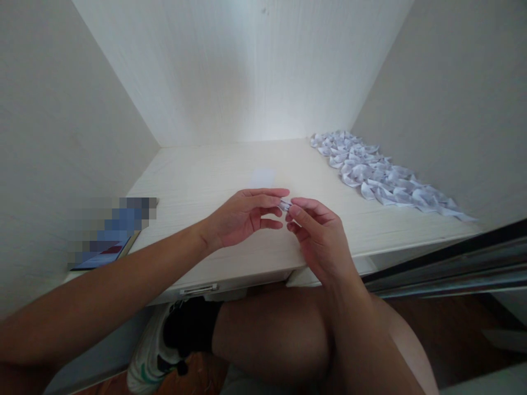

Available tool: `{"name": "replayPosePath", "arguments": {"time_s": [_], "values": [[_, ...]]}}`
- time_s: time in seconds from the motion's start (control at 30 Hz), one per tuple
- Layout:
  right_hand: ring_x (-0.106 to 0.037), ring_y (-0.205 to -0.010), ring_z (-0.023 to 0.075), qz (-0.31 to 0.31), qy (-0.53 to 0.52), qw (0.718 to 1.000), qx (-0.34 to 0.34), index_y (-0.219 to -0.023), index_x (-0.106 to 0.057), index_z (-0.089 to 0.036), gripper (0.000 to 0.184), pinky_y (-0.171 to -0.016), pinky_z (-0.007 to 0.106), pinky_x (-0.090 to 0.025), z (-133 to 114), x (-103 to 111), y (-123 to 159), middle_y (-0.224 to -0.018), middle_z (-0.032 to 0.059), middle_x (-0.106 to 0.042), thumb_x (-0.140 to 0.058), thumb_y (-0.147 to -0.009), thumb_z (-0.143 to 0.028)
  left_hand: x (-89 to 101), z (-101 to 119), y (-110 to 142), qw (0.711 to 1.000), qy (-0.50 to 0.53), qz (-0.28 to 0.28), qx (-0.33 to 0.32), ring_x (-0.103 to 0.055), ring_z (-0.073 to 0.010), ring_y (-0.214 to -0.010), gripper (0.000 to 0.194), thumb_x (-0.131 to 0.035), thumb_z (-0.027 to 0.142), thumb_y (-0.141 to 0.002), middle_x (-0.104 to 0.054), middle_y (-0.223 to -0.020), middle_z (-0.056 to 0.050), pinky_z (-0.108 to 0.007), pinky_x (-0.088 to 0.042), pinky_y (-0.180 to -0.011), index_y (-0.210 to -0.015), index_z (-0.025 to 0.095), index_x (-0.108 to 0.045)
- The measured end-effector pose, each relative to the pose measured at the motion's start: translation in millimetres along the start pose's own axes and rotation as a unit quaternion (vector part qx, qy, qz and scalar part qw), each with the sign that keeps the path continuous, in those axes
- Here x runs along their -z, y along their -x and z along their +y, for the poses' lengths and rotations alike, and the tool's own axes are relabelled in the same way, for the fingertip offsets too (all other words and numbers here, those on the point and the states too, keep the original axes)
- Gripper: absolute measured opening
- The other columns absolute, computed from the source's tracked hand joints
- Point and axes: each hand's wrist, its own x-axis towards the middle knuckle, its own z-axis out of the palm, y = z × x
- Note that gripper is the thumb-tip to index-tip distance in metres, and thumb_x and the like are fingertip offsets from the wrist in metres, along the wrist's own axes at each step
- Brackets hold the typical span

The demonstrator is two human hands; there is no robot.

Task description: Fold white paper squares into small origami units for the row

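Observation:
Between my two hands, above the desk's front part, is a small piece of folded white paper [284, 205]. My left hand [251, 214] pinches its left end between thumb and forefinger, the other fingers loosely curled and apart. On the opposite end, the thumb and fingertips of my right hand [319, 227] close around the paper. Just behind the hands a flat white slip of paper [263, 178] lies on the desk. Rows of folded white paper pieces [382, 175] cover the desk's right side; their exact fold is hard to make out.
The white desk [197, 170] is enclosed by a back wall and two side walls. At its left edge lies a flat object [111, 236], mostly pixelated. A drawer handle [198, 289] sits on the front, above my crossed leg and shoe [150, 351]. A dark-edged panel [448, 258] stands at right.

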Motion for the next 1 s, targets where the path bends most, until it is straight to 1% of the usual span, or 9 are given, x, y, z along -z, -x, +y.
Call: {"name": "replayPosePath", "arguments": {"time_s": [0.1,0.2,0.27,0.37,0.53,0.67,0.77,0.87,1.0], "values": [[-0.064,-0.077,0.0136,-0.013,0.004,1.000,-0.019,-0.086,-0.083,-0.027,0.021,-0.069,0.028,-0.049,-2.8,4.7,0.9,-0.084,-0.0002,-0.077,-0.093,-0.068,-0.031,3.1,1.3,0.7,0.999,-0.008,-0.033,0.005,-0.074,-0.0163,-0.085,0.022,-0.085,0.016,-0.079,-0.080,-0.093,-0.008,-0.030,-0.063,-0.079,-0.101,0.014,-0.083],[-0.066,-0.082,0.0151,-0.032,0.008,0.999,-0.030,-0.089,-0.084,-0.027,0.022,-0.075,0.031,-0.052,-5.6,8.4,1.8,-0.094,0.0012,-0.079,-0.092,-0.069,-0.030,5.3,2.7,1.2,0.998,-0.018,-0.068,-0.004,-0.076,-0.0181,-0.090,0.023,-0.087,0.015,-0.078,-0.081,-0.097,-0.007,-0.035,-0.062,-0.087,-0.101,0.017,-0.083],[-0.066,-0.081,0.0148,-0.037,0.010,0.999,-0.023,-0.089,-0.084,-0.028,0.023,-0.076,0.031,-0.052,-7.0,9.6,2.0,-0.094,0.0008,-0.079,-0.093,-0.068,-0.029,5.8,3.7,1.4,0.996,-0.029,-0.082,-0.008,-0.077,-0.0187,-0.090,0.025,-0.088,0.015,-0.076,-0.082,-0.098,-0.007,-0.038,-0.062,-0.090,-0.100,0.019,-0.084],[-0.064,-0.075,0.0128,-0.033,0.011,0.999,-0.009,-0.087,-0.084,-0.028,0.022,-0.074,0.030,-0.052,-8.2,10.6,1.7,-0.088,-0.0009,-0.078,-0.093,-0.067,-0.027,6.0,4.7,1.3,0.995,-0.045,-0.092,-0.009,-0.077,-0.0192,-0.091,0.027,-0.091,0.016,-0.073,-0.082,-0.098,-0.007,-0.038,-0.061,-0.091,-0.098,0.019,-0.084],[-0.064,-0.074,0.0130,-0.043,0.033,0.998,-0.024,-0.086,-0.083,-0.026,0.021,-0.075,0.031,-0.051,-9.2,13.4,0.2,-0.082,-0.0006,-0.078,-0.093,-0.067,-0.027,8.0,4.0,0.1,0.993,-0.083,-0.080,-0.010,-0.077,-0.0190,-0.084,0.025,-0.092,0.018,-0.071,-0.082,-0.091,-0.007,-0.040,-0.061,-0.091,-0.095,0.019,-0.084],[-0.063,-0.072,0.0129,-0.036,0.059,0.997,-0.025,-0.083,-0.082,-0.025,0.022,-0.074,0.031,-0.050,-9.9,15.9,-1.0,-0.077,-0.0011,-0.077,-0.094,-0.064,-0.026,11.1,3.8,-1.9,0.990,-0.126,-0.057,-0.005,-0.078,-0.0188,-0.083,0.027,-0.093,0.017,-0.069,-0.083,-0.090,-0.009,-0.036,-0.061,-0.088,-0.094,0.017,-0.084],[-0.065,-0.073,0.0132,-0.035,0.073,0.997,-0.022,-0.081,-0.082,-0.025,0.023,-0.075,0.030,-0.050,-10.4,17.4,-1.4,-0.078,-0.0008,-0.077,-0.096,-0.062,-0.026,12.4,4.4,-2.9,0.991,-0.129,-0.045,-0.004,-0.077,-0.0171,-0.080,0.027,-0.094,0.015,-0.067,-0.083,-0.087,-0.008,-0.033,-0.061,-0.086,-0.091,0.017,-0.084],[-0.066,-0.073,0.0132,-0.051,0.098,0.994,-0.022,-0.080,-0.082,-0.025,0.021,-0.076,0.030,-0.051,-11.1,19.9,-1.1,-0.079,-0.0006,-0.078,-0.096,-0.063,-0.028,13.1,5.3,-2.8,0.990,-0.134,-0.043,0.013,-0.076,-0.0159,-0.076,0.027,-0.094,0.012,-0.065,-0.082,-0.084,-0.007,-0.031,-0.061,-0.082,-0.090,0.016,-0.084],[-0.067,-0.073,0.0145,-0.085,0.153,0.984,-0.026,-0.081,-0.083,-0.025,0.021,-0.076,0.032,-0.052,-12.9,24.3,-0.8,-0.080,0.0002,-0.079,-0.095,-0.066,-0.032,14.5,6.2,-2.0,0.989,-0.125,-0.057,0.054,-0.075,-0.0157,-0.073,0.026,-0.093,0.013,-0.065,-0.081,-0.083,-0.008,-0.033,-0.063,-0.082,-0.089,0.015,-0.083]]}}
